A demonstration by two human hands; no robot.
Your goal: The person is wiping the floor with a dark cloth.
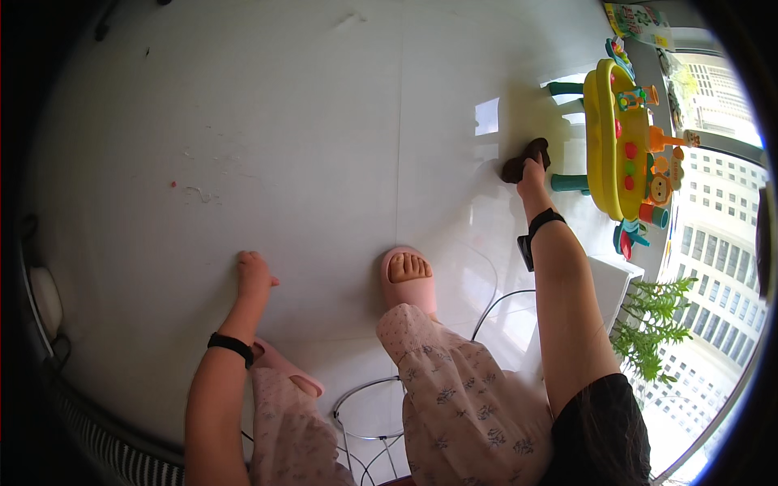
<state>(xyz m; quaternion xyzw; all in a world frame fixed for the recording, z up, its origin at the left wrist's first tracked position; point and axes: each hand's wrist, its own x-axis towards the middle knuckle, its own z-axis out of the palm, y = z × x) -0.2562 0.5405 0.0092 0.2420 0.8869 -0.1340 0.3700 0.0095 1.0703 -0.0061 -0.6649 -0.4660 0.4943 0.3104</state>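
Note:
My right hand [533, 173] is at the right, closed on a dark brown object [525, 161] that looks like bunched cloth, close to the floor beside a toy activity table. My left hand [254, 267] is low over the pale glossy floor tiles [316, 152] at the left, with no object seen in it; its fingers are partly curled and the thumb stands apart. Beyond that hand, thin whitish scraps [202, 193] and a small red bit [174, 183] lie on the tiles. Dark bands circle both forearms.
The yellow toy activity table [602, 140] stands on green legs by the window. Near it are a white box-like object [602, 279] and a green plant [653, 322]. My feet wear pink slippers [410, 291]. A metal-framed stool or rack [368, 383] is behind them, and a striped fabric edge lies lower left.

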